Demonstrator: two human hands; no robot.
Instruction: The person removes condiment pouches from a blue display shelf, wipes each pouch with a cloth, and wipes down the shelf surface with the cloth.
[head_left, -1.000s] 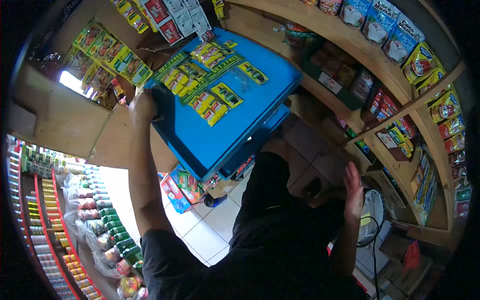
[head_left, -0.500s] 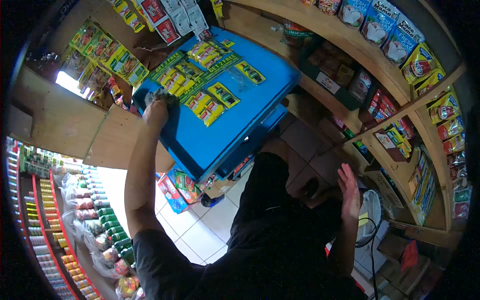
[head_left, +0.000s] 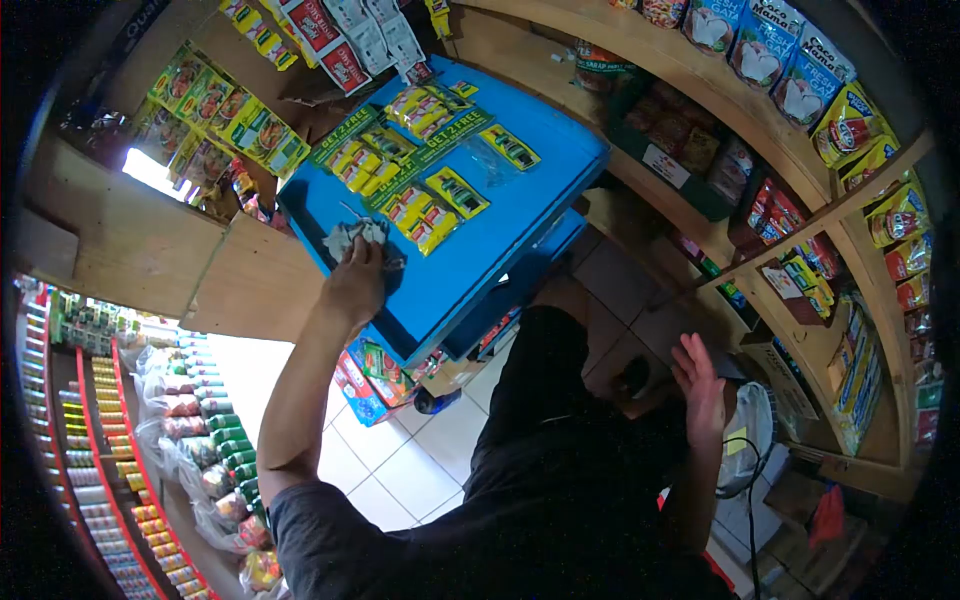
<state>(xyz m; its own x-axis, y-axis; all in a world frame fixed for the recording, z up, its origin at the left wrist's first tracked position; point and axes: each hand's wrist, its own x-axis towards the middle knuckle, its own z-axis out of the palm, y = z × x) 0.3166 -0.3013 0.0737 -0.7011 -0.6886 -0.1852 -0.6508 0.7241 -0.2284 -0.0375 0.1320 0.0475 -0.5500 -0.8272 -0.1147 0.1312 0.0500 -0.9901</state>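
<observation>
My left hand (head_left: 355,285) presses a crumpled grey cloth (head_left: 355,236) onto the left part of a blue tabletop (head_left: 480,240), its fingers closed over it. Just beyond the cloth lie yellow-and-green packets (head_left: 420,215) joined to a green strip printed "GET 2 FREE" (head_left: 440,143). A separate yellow packet (head_left: 510,147) rests toward the right of the tabletop beside some clear plastic. My right hand (head_left: 703,385) is raised at the right, away from the table, fingers stretched out and holding nothing.
Wooden shelves (head_left: 690,215) with packaged goods curve along the right. Hanging sachets (head_left: 345,40) are above the table's far side. Bottles and cans line red-edged shelves (head_left: 90,430) at the lower left. A box (head_left: 370,385) stands on the tiled floor; a white bin (head_left: 748,440) is beside my right arm.
My left hand has drawn the cloth from the tabletop's far left edge nearer to me and slightly right. My right hand stays raised and open. The packets have not moved on the table.
</observation>
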